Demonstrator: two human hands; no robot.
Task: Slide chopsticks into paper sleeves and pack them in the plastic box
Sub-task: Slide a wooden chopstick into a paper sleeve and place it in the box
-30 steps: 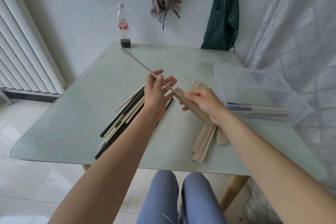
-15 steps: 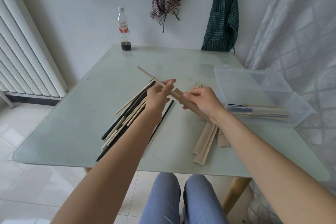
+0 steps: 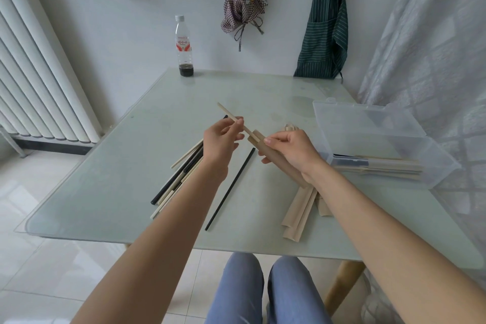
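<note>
On the pale glass table (image 3: 131, 179), a loose heap of black and light wooden chopsticks (image 3: 181, 179) lies at the left. Above it the left hand (image 3: 219, 143) pinches a pair of light wooden chopsticks (image 3: 231, 117) whose lower ends sit inside the mouth of a brown paper sleeve (image 3: 273, 158). The right hand (image 3: 292, 151) grips that sleeve. Spare brown sleeves (image 3: 297, 214) lie beneath it. At the right, the clear plastic box (image 3: 431, 166) stands open, holding sleeved chopsticks (image 3: 381, 166).
</note>
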